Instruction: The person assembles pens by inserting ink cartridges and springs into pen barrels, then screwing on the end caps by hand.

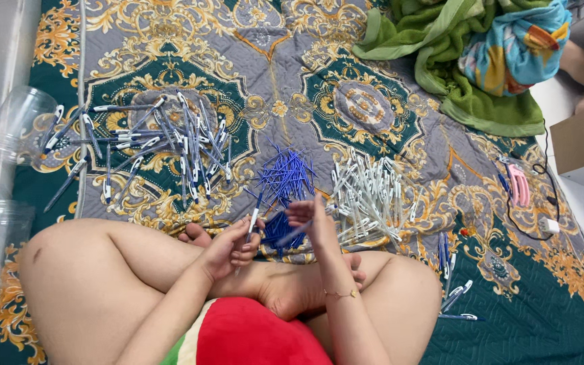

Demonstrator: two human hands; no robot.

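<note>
White pen barrel (252, 222) upright, blue refill (292, 234) slanted (both held).

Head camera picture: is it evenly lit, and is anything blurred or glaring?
Head view: soft, even light, hardly any shadows; the clear plastic containers at the left edge look washed out; the left hand and right hand are slightly soft; the heap of blue pen refills stays sharp.

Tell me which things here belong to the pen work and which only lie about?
In use: left hand holding white pen; right hand; blue refill pile; white barrel pile; assembled pens.
Lying about: green blanket; pink hair clip; clear plastic jar.
</note>
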